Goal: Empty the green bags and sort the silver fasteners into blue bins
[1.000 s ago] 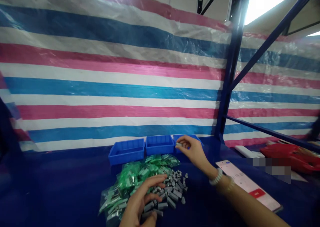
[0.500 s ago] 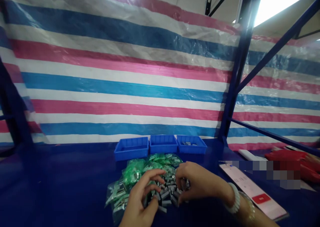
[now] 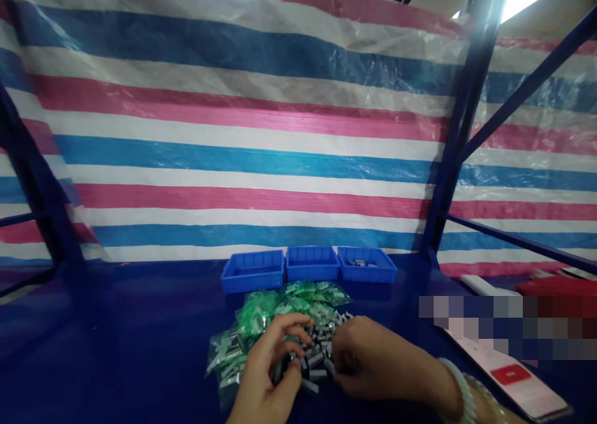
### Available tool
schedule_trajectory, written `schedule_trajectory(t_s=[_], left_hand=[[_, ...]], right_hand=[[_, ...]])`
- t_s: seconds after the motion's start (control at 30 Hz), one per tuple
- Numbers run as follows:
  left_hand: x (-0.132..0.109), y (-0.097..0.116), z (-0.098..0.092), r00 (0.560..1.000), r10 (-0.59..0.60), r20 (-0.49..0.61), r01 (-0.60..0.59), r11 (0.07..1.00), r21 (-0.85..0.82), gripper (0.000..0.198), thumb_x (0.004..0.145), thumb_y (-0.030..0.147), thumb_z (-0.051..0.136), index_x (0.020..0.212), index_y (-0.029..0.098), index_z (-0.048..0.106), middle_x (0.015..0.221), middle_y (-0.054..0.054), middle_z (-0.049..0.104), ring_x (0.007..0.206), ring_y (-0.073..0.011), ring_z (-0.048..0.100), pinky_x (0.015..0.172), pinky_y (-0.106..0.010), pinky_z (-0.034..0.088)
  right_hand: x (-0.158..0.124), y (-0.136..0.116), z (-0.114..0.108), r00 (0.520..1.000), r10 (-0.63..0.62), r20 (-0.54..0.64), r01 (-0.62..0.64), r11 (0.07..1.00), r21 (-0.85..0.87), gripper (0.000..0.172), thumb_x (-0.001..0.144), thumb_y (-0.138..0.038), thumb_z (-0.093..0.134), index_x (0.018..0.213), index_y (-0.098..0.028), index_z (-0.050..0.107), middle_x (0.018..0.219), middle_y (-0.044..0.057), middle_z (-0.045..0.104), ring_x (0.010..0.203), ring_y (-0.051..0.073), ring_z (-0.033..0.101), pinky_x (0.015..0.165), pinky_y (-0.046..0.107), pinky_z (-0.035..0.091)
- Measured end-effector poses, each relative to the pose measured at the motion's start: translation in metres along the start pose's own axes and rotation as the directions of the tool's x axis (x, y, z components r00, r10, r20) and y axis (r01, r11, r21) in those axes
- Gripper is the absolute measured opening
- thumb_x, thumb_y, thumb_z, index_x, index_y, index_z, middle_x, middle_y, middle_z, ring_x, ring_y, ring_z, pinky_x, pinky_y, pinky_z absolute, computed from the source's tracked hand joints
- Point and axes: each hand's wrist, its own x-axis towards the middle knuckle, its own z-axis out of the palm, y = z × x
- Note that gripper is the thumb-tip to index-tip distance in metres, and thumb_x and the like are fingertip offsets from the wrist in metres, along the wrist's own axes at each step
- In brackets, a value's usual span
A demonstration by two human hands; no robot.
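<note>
A pile of small grey metal pieces [image 3: 316, 357] lies loose on the dark blue table. My left hand [image 3: 273, 369] curves around the pile's left side, fingers apart, the tips touching or just over the pieces. On the right side, my right hand [image 3: 377, 362] is bent down with its fingers curled in; what they hold, if anything, is hidden. Clear plastic bags [image 3: 232, 352] with similar pieces and green bags [image 3: 255, 312] lie left of and behind the pile.
Behind the bags stand a left blue bin [image 3: 252, 285], a middle blue bin [image 3: 311, 275] and a right blue bin [image 3: 366, 273] holding a few small metal pieces. A phone [image 3: 527, 380] lies at the right, near red cloth [image 3: 569, 287]. Blue posts [image 3: 450, 181] frame a striped sheet [image 3: 256, 156].
My right hand has curled further over the pile's right edge, its fingers drawn in. My left hand keeps nearly the same pose. The whole view has shifted slightly.
</note>
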Motion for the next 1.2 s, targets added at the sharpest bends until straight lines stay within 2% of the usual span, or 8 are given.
schedule_trajectory(t_s=[0.23, 0.4, 0.6, 0.73, 0.8, 0.93, 1.07, 1.2], left_hand=[[-0.002, -0.003, 0.003, 0.997, -0.071, 0.030, 0.073, 0.995, -0.073, 0.043, 0.073, 0.004, 0.048, 0.110, 0.024, 0.059, 0.094, -0.004, 0.062, 0.085, -0.0181, 0.063, 0.078, -0.030, 0.052], [-0.003, -0.010, 0.004, 0.986, -0.124, 0.109, 0.145, 0.964, -0.222, 0.047, 0.075, 0.008, 0.054, 0.120, 0.024, 0.057, 0.116, -0.009, 0.061, 0.107, -0.0243, 0.060, 0.089, -0.037, 0.051], [-0.005, -0.017, 0.006, 0.955, -0.115, 0.272, 0.231, 0.864, -0.448, 0.051, 0.077, 0.013, 0.064, 0.126, 0.028, 0.058, 0.127, -0.009, 0.061, 0.117, -0.0275, 0.055, 0.094, -0.043, 0.048], [-0.007, -0.010, 0.008, 0.932, -0.156, 0.327, 0.332, 0.728, -0.599, 0.048, 0.072, 0.019, 0.074, 0.119, 0.027, 0.065, 0.119, -0.009, 0.065, 0.111, -0.0280, 0.057, 0.090, -0.042, 0.050], [-0.006, -0.005, 0.009, 0.919, -0.228, 0.321, 0.389, 0.648, -0.654, 0.045, 0.070, 0.025, 0.078, 0.114, 0.025, 0.068, 0.112, -0.009, 0.068, 0.108, -0.0272, 0.059, 0.088, -0.041, 0.050], [0.001, 0.003, 0.013, 0.869, -0.434, 0.239, 0.470, 0.567, -0.677, 0.029, 0.070, 0.038, 0.080, 0.091, 0.019, 0.075, 0.087, -0.006, 0.070, 0.086, -0.0189, 0.064, 0.081, -0.033, 0.051], [0.004, 0.003, 0.015, 0.844, -0.506, 0.174, 0.490, 0.600, -0.632, 0.028, 0.066, 0.040, 0.082, 0.075, 0.016, 0.073, 0.075, -0.002, 0.066, 0.073, -0.0127, 0.061, 0.075, -0.027, 0.051], [0.006, 0.002, 0.009, 0.901, -0.419, 0.117, 0.408, 0.721, -0.560, 0.027, 0.068, 0.037, 0.082, 0.086, 0.019, 0.073, 0.084, -0.004, 0.068, 0.077, -0.0149, 0.062, 0.073, -0.027, 0.050]], right_hand=[[0.003, -0.002, -0.011, 0.969, 0.085, -0.230, -0.070, 0.995, 0.072, 0.008, 0.063, -0.009, 0.056, 0.060, -0.017, 0.055, 0.058, -0.004, 0.053, 0.053, 0.008, 0.045, 0.052, 0.020, 0.030], [0.006, -0.003, -0.012, 0.893, 0.109, -0.436, -0.008, 0.974, 0.226, 0.006, 0.075, -0.013, 0.054, 0.073, -0.017, 0.059, 0.057, -0.005, 0.050, 0.053, 0.009, 0.046, 0.052, 0.020, 0.033], [0.002, -0.008, -0.005, 0.779, -0.161, -0.606, 0.151, 0.986, -0.069, 0.006, 0.079, -0.011, 0.054, 0.080, -0.017, 0.057, 0.067, 0.000, 0.051, 0.061, 0.013, 0.048, 0.055, 0.025, 0.034], [0.003, -0.012, -0.001, 0.694, -0.322, -0.644, 0.214, 0.946, -0.244, 0.011, 0.081, -0.008, 0.056, 0.086, -0.017, 0.059, 0.071, 0.003, 0.055, 0.064, 0.015, 0.047, 0.056, 0.027, 0.034], [0.005, -0.013, 0.002, 0.705, -0.332, -0.627, 0.258, 0.943, -0.209, 0.012, 0.082, -0.008, 0.058, 0.089, -0.017, 0.060, 0.078, 0.005, 0.058, 0.067, 0.015, 0.050, 0.057, 0.026, 0.038], [0.009, -0.013, 0.013, 0.795, -0.241, -0.557, 0.307, 0.951, 0.026, 0.007, 0.090, -0.018, 0.059, 0.096, -0.019, 0.063, 0.082, 0.004, 0.061, 0.069, 0.013, 0.056, 0.059, 0.023, 0.044], [0.009, -0.012, 0.016, 0.836, -0.129, -0.533, 0.295, 0.925, 0.238, 0.011, 0.085, -0.028, 0.067, 0.095, -0.022, 0.066, 0.075, 0.001, 0.062, 0.065, 0.013, 0.057, 0.058, 0.022, 0.045], [0.005, -0.013, 0.008, 0.837, 0.045, -0.545, 0.318, 0.771, 0.552, 0.023, 0.082, -0.040, 0.070, 0.094, -0.020, 0.066, 0.077, 0.002, 0.062, 0.066, 0.014, 0.060, 0.060, 0.023, 0.049]])
